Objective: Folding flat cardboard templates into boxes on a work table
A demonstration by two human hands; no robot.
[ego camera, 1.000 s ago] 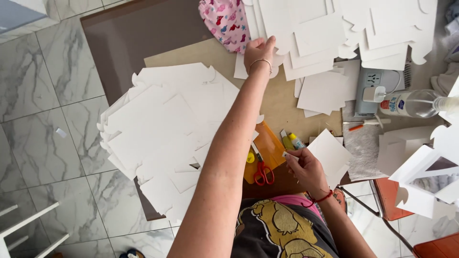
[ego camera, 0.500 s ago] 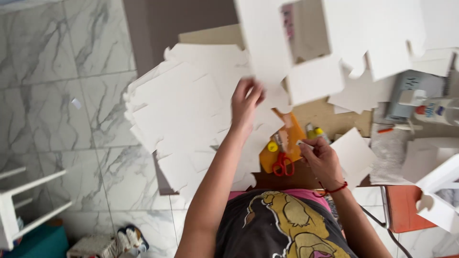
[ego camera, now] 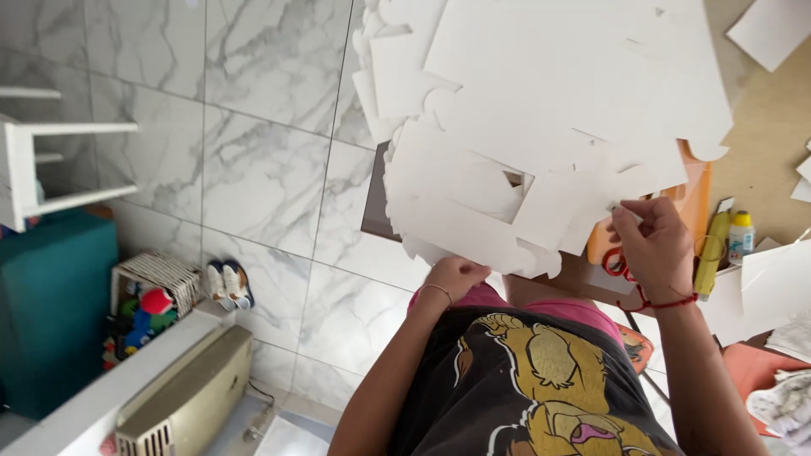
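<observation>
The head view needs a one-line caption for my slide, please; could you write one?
Both hands, left and right, grip a white card cutout above a marble-tiled floor.

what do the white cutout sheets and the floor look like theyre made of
White cutout sheets: likely thin matte cardboard or card stock; they stay flat and stiff where both hands, left and right, hold them, with clean die-cut tabs. Floor: glossy marble-look tiles, grey veins and straight grout lines; real stone or ceramic cannot be told.
</observation>
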